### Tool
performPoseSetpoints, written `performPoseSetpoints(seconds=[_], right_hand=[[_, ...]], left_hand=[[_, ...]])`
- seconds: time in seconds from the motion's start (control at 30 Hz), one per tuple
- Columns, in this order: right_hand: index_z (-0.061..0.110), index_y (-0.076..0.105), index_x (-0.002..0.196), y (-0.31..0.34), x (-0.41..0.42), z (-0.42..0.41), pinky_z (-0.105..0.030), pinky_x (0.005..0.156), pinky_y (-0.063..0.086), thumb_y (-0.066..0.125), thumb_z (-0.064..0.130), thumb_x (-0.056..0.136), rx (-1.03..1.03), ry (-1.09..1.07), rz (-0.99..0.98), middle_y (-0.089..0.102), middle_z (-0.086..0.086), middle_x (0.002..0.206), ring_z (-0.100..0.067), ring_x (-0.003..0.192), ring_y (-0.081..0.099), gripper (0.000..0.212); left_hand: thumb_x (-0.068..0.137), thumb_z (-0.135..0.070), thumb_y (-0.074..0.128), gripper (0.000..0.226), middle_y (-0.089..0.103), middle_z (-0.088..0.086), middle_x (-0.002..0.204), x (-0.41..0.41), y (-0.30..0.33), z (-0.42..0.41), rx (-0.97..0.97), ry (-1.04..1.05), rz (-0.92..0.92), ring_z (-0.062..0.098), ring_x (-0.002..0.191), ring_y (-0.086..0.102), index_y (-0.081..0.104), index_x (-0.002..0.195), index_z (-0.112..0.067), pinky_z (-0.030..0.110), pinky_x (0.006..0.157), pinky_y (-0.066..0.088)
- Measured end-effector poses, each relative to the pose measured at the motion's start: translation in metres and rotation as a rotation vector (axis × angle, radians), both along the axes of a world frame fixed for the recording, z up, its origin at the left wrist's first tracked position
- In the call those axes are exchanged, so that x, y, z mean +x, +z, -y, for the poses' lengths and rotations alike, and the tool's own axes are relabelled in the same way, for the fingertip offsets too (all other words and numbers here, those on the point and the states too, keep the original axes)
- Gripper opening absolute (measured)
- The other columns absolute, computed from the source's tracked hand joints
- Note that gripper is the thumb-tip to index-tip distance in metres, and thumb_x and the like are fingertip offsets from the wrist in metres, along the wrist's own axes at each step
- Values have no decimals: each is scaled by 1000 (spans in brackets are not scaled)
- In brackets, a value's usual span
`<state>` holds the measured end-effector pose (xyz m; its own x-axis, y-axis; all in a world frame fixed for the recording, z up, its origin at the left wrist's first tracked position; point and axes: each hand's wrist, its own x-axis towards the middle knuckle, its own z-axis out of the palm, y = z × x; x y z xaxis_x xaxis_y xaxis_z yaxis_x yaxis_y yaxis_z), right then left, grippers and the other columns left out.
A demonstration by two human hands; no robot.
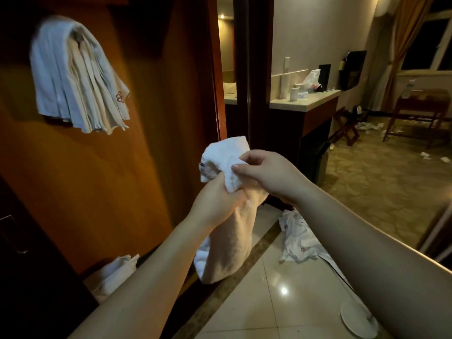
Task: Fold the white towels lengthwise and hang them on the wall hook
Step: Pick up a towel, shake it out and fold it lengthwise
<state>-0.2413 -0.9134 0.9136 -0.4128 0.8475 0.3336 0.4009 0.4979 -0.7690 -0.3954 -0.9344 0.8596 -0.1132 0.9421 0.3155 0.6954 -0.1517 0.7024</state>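
Orange-brown wooden wall panel (151, 118) on my left, dim warm light. Glossy pale floor tiles (281, 302) below me with a lamp glare. Ahead, patterned beige carpet (381, 182), white-topped dark wooden counter (305, 102), brown wooden chair (420, 111), gold curtain (403, 40) beside dark window (425, 45).

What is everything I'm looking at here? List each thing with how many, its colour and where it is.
held towel: one, white, centre, hanging from both hands
hung towels: a bunch, white and cream, on the wooden wall, upper left
floor towels: a heap, white, on the tiles right of centre
cloth: one, white, at the wall's foot, lower left
counter: one, pale top, mid-room
cup: one, white, on the counter
left hand: grips the held towel
right hand: pinches its top edge
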Motion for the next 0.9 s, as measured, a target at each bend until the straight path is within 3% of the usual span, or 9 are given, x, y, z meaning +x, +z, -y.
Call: performPoseSetpoints(seconds=[0.1, 0.2, 0.27, 0.37, 0.53, 0.6, 0.7, 0.8, 0.9], right_hand=[[40, 63, 86, 1, -3, 2, -20, 69, 41, 64, 38, 96, 88, 15, -16, 65, 17, 85, 8, 82, 59, 10], [39, 53, 100, -1, -4, 0, -14, 65, 42, 66, 38, 94, 133, 49, 80, 63, 16, 88, 8, 82, 59, 13], [41, 42, 124, 0, -3, -3, -11, 69, 45, 71, 41, 89, 98, 101, 136, 59, 23, 97, 6, 87, 61, 46], [49, 22, 150, 1, 1, -12, -18, 82, 43, 74, 43, 83, 244, 141, 329, 49, 31, 113, 1, 102, 55, 85], [46, 35, 148, 5, 18, -30, -42, 111, 30, 76, 60, 76, 312, 109, 684, 27, 12, 150, -18, 139, 25, 84], [41, 42, 143, 2, 20, -32, -37, 104, 37, 77, 53, 76, 297, 127, 650, 39, 13, 144, -15, 131, 39, 77], [34, 57, 124, -3, 19, -34, -28, 77, 46, 71, 35, 85, 383, 36, 577, 54, 17, 109, -14, 104, 59, 42], [37, 53, 100, -11, 10, -31, -34, 70, 50, 63, 24, 87, 385, -24, 479, 56, 16, 90, -13, 86, 61, 21], [38, 49, 94, -23, 0, -28, -26, 62, 44, 59, 19, 89, 386, -32, 337, 56, 14, 84, -4, 74, 57, 23]], left_hand=[[90, -23, 67, 15, 64, -4, 80, -4, -1, 5, 2, -99, 137, 9, 76, 63, 59, 92, -35, 25, 67, 50], [91, -18, 65, 29, 70, -15, 93, -7, -3, 13, 42, -190, 310, 2, 85, 66, 63, 97, -47, 30, 78, 54], [92, -17, 63, 36, 70, -20, 96, -5, -2, 14, 37, -202, 305, -1, 88, 66, 64, 96, -53, 30, 81, 54], [90, -19, 63, 23, 71, -16, 92, -4, -1, 11, 13, -210, 299, 1, 85, 67, 67, 100, -39, 31, 76, 53], [80, -28, 73, 27, 73, -7, 91, -6, 1, 12, -31, -224, 229, 9, 87, 68, 69, 107, -28, 40, 82, 57], [75, -25, 73, 31, 73, -4, 90, -7, 0, 11, -38, -198, 208, 11, 87, 68, 69, 106, -25, 42, 83, 57], [73, -26, 69, 35, 74, -1, 96, -15, -3, 6, -114, -227, 279, 15, 91, 70, 70, 108, -28, 37, 81, 55], [80, -44, 73, 41, 77, -4, 100, -26, -7, 0, -276, -309, 635, 11, 89, 74, 69, 118, -29, 34, 78, 55], [93, -67, 45, 59, 76, 4, 111, -34, -13, -10, -399, -339, 1104, 23, 106, 71, 76, 115, -21, 42, 88, 53]])
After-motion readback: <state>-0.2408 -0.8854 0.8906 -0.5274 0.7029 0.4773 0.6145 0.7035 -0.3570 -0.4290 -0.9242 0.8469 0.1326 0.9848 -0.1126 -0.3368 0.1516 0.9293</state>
